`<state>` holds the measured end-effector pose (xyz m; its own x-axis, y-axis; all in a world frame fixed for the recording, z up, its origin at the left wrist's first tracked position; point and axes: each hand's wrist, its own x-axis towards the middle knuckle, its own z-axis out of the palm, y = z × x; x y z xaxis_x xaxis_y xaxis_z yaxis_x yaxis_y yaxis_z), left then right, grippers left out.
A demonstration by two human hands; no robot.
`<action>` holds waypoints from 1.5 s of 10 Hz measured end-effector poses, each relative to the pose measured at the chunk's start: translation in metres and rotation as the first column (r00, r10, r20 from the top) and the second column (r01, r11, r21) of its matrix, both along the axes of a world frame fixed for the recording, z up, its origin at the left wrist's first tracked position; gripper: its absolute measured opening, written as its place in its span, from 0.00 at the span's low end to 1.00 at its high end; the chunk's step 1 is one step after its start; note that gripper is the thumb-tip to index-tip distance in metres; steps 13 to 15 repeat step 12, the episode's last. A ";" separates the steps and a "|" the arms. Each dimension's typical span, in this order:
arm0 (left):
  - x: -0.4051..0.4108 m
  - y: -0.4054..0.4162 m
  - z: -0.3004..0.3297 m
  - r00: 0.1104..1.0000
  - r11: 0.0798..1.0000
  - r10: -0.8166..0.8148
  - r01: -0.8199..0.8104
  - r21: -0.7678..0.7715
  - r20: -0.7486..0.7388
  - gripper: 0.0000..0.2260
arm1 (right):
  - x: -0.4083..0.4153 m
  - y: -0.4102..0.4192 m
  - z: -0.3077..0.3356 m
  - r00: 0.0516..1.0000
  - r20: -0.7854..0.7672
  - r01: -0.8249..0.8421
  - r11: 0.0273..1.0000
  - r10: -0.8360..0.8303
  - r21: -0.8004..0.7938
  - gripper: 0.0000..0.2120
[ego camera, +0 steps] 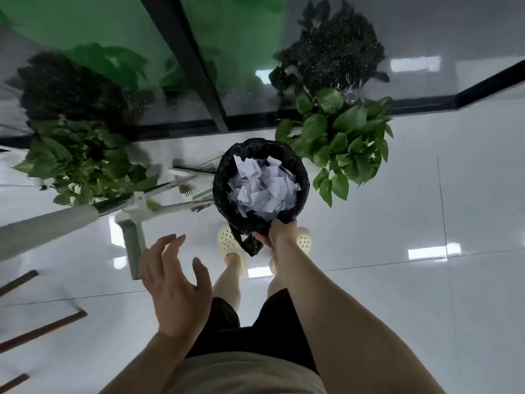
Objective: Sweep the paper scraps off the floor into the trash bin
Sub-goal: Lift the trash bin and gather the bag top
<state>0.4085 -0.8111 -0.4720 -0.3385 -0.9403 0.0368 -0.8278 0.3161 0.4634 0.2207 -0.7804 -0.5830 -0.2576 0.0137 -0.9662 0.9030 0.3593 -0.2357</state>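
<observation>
White floor (426, 209): two plants, one trash bin (227, 200) gripped by right hand (279, 233), left hand (173, 282) relaxed.

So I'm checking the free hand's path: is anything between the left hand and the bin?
Nothing visible: open floor lies between the left hand and the trash bin, whose rim the right hand grips.

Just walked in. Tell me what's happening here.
A person stands on the white tile floor, and their right hand grips the near rim of a black-lined trash bin. The bin is full of crumpled paper scraps. Their left hand is open and holds nothing. A broom and dustpan lie on the floor to the left of the bin, beside a leafy plant. No scraps show on the visible floor.
</observation>
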 end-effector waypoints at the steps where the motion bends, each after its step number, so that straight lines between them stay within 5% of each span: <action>1: -0.015 0.016 -0.033 0.997 0.920 -0.014 -0.018 0.392 0.080 0.22 | -0.008 0.009 -0.031 1.000 0.007 -0.024 1.000 0.024 0.000 0.22; 2: -0.059 -0.004 -0.094 0.955 0.612 0.222 -0.292 0.735 0.194 0.29 | -0.019 0.012 -0.062 0.999 0.004 -0.045 0.999 0.045 -0.010 0.23; 3: -0.095 -0.028 -0.157 0.895 0.384 0.417 -0.331 0.862 0.158 0.32 | -0.034 0.012 -0.092 0.995 -0.001 -0.105 0.994 0.105 -0.018 0.22; 5: -0.128 -0.057 -0.282 0.793 0.181 0.559 -0.400 0.898 0.241 0.14 | -0.074 0.007 -0.187 0.974 0.001 -0.228 0.973 0.228 -0.024 0.23; 7: -0.139 -0.078 -0.397 0.822 0.250 0.532 -0.384 0.889 0.205 0.04 | -0.096 -0.013 -0.308 0.954 0.051 -0.289 0.951 0.296 -0.114 0.23; 10: -0.143 -0.105 -0.509 0.834 0.384 0.551 -0.287 0.878 0.031 0.06 | -0.101 -0.030 -0.425 0.969 -0.008 -0.244 0.945 0.249 -0.218 0.24; 11: -0.154 -0.114 -0.525 0.840 0.481 0.535 -0.211 0.851 -0.095 0.07 | -0.104 -0.040 -0.438 0.979 -0.117 -0.186 0.961 0.164 -0.205 0.24; 15: -0.153 -0.113 -0.527 0.844 0.487 0.534 -0.251 0.836 -0.058 0.09 | -0.099 -0.036 -0.429 0.975 -0.059 -0.221 0.944 0.213 -0.244 0.20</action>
